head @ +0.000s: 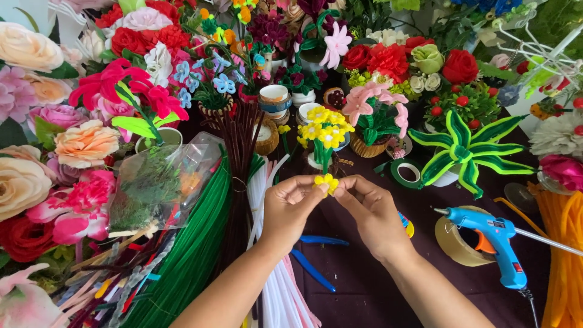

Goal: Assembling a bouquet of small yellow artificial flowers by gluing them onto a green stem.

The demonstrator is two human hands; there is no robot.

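A small yellow pipe-cleaner flower [327, 181] is pinched between the fingertips of both hands at the middle of the view. My left hand [290, 206] grips it from the left and my right hand [368, 209] from the right. Just behind it stands a small pot of matching yellow flowers [325, 129] on green stems. Blue-handled pliers [316, 261] lie on the dark cloth under my wrists, partly hidden by my left forearm.
Bundles of green [188, 255], brown [240, 176] and white pipe cleaners [279, 291] lie at left. A blue glue gun [495, 243] rests on a tape roll [455, 243] at right, beside orange pipe cleaners [565, 255]. Green tape [405, 173], a striped green plant [464, 152] and many craft flowers ring the cloth.
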